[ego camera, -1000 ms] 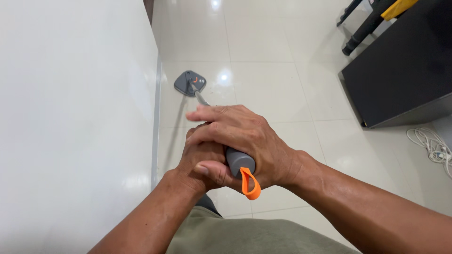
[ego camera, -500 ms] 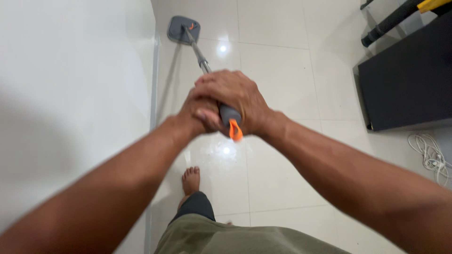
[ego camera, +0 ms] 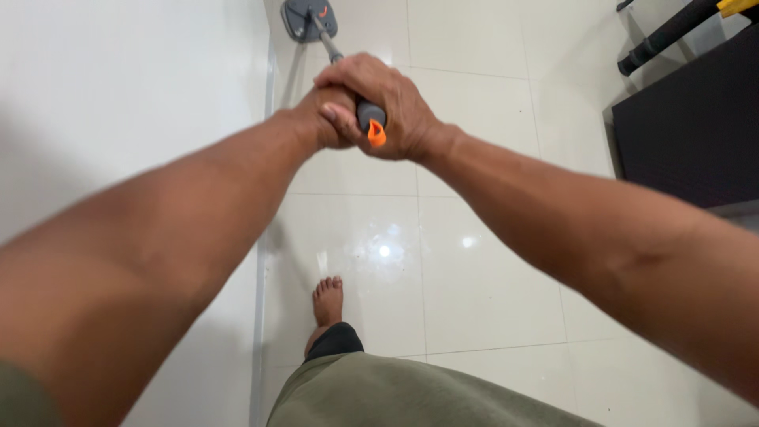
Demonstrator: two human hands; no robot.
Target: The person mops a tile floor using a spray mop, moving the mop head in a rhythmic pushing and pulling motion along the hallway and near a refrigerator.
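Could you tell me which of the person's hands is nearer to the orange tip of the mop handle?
Right. The right hand wraps the handle right beside the orange tip; the left hand grips just beyond it.

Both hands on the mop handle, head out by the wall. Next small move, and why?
Probably draw the mop head back along the wall. Both arms are stretched out, left hand and right hand clamped on the handle, and glossy tiles lie between head and bare foot.
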